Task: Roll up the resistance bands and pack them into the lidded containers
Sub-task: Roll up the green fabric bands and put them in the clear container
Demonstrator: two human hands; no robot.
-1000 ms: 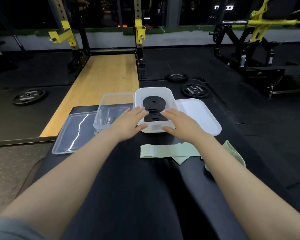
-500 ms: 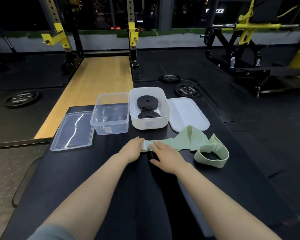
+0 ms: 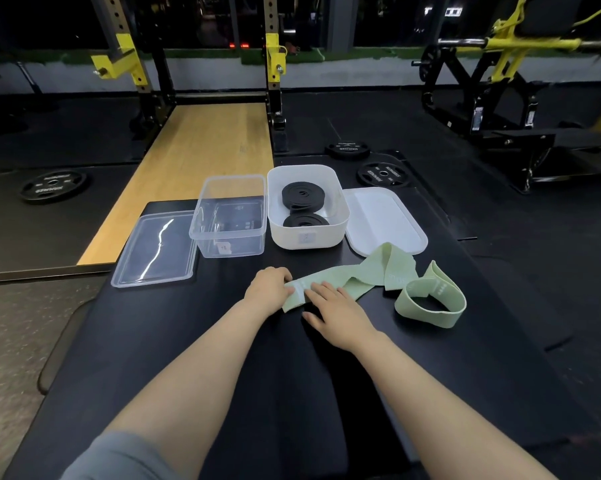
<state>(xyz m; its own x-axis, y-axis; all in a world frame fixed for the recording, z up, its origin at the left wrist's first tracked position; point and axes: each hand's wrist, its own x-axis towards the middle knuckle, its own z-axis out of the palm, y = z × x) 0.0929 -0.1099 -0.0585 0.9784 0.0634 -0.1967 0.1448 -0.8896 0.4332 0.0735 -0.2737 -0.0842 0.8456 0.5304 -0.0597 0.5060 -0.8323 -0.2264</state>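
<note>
Mid-frame, your left hand [image 3: 269, 285] pinches the green band [image 3: 347, 284] end; your right hand [image 3: 333, 306] lies flat on it. Behind sit a clear box [image 3: 229, 244], a white box [image 3: 307, 237] with black bands [image 3: 302, 195], and lids [image 3: 385, 220].

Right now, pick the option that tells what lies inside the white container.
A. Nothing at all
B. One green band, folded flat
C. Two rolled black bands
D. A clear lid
C: the white container holds two rolled black bands, one behind the other, while the green band lies outside it on the black bench under both hands.
</note>
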